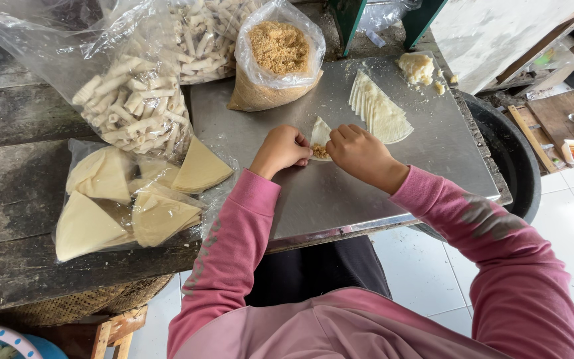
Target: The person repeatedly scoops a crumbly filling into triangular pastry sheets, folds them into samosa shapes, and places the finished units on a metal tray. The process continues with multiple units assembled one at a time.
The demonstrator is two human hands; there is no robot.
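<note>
A triangular pastry wrapper (319, 132) with a small heap of brown crumb filling (319, 151) lies on the steel tray (340, 193), pinched between both hands. The left hand (282, 149) curls its fingers onto the wrapper's left edge; the right hand (360, 152) grips the right edge. Just beside them fans a stack of cut wrappers (380, 110). Behind stand an open clear bag of brown filling (277, 56), a lump of dough (415, 66), and clear bags of rolled pastries (134, 100). A clear bag of yellow wrappers (134, 199) lies on the wooden table (14, 199).
</note>
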